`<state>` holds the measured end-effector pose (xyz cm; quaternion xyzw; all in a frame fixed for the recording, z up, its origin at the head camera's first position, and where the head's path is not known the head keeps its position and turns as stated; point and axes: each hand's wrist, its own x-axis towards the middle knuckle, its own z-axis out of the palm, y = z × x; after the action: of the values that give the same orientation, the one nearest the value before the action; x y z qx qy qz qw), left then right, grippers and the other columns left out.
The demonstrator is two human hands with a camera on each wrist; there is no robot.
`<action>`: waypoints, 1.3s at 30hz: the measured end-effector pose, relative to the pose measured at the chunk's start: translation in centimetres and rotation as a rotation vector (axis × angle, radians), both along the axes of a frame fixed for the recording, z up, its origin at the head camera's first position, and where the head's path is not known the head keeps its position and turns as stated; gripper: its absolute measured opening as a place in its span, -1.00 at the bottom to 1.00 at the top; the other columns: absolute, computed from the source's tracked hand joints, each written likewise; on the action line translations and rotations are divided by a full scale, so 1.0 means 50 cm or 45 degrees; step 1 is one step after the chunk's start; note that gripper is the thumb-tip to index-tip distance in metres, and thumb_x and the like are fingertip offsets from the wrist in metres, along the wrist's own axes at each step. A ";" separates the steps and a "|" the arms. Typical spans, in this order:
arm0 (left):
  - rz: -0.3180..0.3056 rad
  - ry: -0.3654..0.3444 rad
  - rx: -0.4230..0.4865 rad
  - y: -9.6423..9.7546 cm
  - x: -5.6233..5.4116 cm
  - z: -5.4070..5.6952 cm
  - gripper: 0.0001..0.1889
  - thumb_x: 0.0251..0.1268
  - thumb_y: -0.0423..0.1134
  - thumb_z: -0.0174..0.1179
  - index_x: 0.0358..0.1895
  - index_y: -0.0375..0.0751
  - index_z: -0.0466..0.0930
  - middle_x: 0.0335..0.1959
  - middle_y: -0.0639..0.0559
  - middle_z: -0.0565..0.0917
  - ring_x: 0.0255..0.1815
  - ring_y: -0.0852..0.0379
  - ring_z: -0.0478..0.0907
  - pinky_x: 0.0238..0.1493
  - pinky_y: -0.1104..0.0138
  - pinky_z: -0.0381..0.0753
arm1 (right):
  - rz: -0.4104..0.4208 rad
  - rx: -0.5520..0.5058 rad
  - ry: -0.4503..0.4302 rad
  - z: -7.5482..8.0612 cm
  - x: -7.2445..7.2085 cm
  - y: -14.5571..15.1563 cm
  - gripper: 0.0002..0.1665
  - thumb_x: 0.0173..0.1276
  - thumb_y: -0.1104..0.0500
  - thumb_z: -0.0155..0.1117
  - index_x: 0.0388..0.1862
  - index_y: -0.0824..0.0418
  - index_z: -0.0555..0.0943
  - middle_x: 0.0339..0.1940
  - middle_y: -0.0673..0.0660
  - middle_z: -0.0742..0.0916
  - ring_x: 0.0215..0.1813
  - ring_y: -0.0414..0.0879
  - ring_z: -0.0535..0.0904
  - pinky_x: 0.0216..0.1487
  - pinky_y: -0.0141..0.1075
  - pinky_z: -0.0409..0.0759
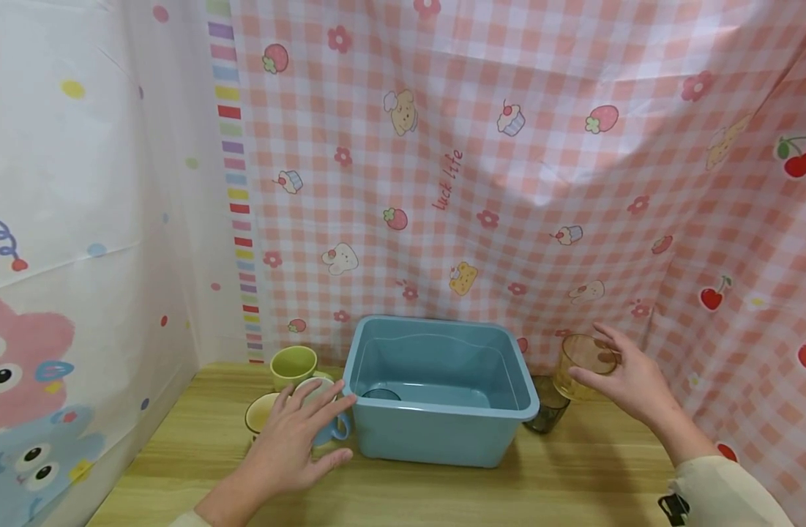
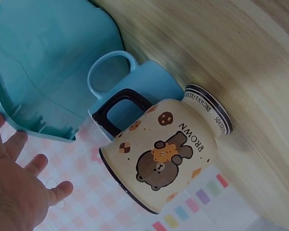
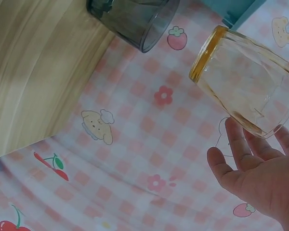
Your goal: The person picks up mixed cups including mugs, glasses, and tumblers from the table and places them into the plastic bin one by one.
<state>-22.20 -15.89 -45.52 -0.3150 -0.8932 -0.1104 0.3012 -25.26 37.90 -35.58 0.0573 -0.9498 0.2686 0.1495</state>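
Observation:
My right hand (image 1: 636, 384) grips a clear amber glass (image 1: 577, 373) between thumb and fingers, to the right of the blue tub (image 1: 442, 435). The right wrist view shows the glass's thick amber base (image 3: 209, 55) lifted off the table. Below it, a dark grey glass (image 1: 546, 419) stands next to the tub. My left hand (image 1: 297, 439) hovers with spread fingers over the mugs at the tub's left, holding nothing. Under it are a cream mug with a brown bear (image 2: 159, 154) and a light blue mug (image 2: 151, 84), with a green mug (image 1: 293, 364) behind.
Inside the tub, a dark round glass rim (image 1: 381, 394) shows at the near left. The tub stands on a wooden table (image 1: 409, 498) against a pink checked cloth (image 1: 403, 176). A white printed cloth (image 1: 80, 183) hangs along the left side.

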 end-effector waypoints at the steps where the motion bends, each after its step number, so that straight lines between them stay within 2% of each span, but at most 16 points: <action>1: 0.000 0.000 -0.002 0.000 0.000 0.000 -0.19 0.20 0.28 0.47 0.53 0.17 0.51 0.59 0.04 0.51 0.52 -0.27 0.46 0.38 -0.47 0.41 | -0.003 0.004 -0.003 0.001 0.000 -0.001 0.26 0.38 -0.29 0.50 0.77 0.20 0.08 0.55 0.55 0.47 0.41 0.54 0.52 0.11 0.31 0.70; 10: -0.016 0.017 0.011 -0.002 -0.003 -0.003 -0.24 0.40 0.46 0.20 0.54 0.18 0.51 0.57 0.03 0.53 0.52 -0.26 0.46 0.37 -0.47 0.42 | 0.007 0.023 0.041 0.008 -0.006 -0.013 0.24 0.35 -0.29 0.53 0.75 0.21 0.14 0.56 0.53 0.47 0.38 0.55 0.52 0.10 0.32 0.67; 15: -0.012 0.016 0.011 -0.002 -0.003 -0.004 -0.24 0.37 0.43 0.26 0.53 0.18 0.51 0.58 0.04 0.52 0.51 -0.28 0.47 0.37 -0.48 0.42 | 0.017 0.021 0.062 0.012 -0.009 -0.022 0.23 0.34 -0.28 0.54 0.74 0.23 0.16 0.53 0.52 0.51 0.40 0.54 0.52 0.15 0.34 0.66; 21: -0.006 0.011 0.007 -0.002 -0.003 -0.005 -0.23 0.34 0.41 0.30 0.54 0.21 0.49 0.59 0.05 0.51 0.52 -0.27 0.47 0.38 -0.48 0.42 | 0.036 0.005 0.046 0.018 -0.010 -0.031 0.24 0.35 -0.29 0.53 0.76 0.18 0.13 0.56 0.49 0.50 0.44 0.51 0.49 0.20 0.37 0.63; 30: -0.011 0.013 0.015 -0.002 -0.004 -0.008 -0.24 0.39 0.44 0.23 0.55 0.21 0.49 0.60 0.05 0.51 0.54 -0.23 0.44 0.38 -0.48 0.41 | 0.062 -0.006 0.027 0.030 -0.012 -0.046 0.26 0.36 -0.30 0.52 0.79 0.10 0.08 0.60 0.45 0.47 0.45 0.47 0.51 0.12 0.33 0.69; 39: -0.002 -0.002 0.013 -0.002 -0.002 -0.007 -0.23 0.37 0.43 0.25 0.55 0.21 0.48 0.61 0.06 0.49 0.56 -0.21 0.42 0.40 -0.48 0.39 | 0.070 0.003 0.042 0.035 -0.014 -0.055 0.25 0.36 -0.30 0.52 0.79 0.08 0.08 0.58 0.43 0.49 0.45 0.45 0.53 0.14 0.35 0.67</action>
<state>-22.33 -15.97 -45.88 -0.3140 -0.8927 -0.1154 0.3021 -25.97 35.17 -33.85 0.0879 -0.9457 0.2705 0.1575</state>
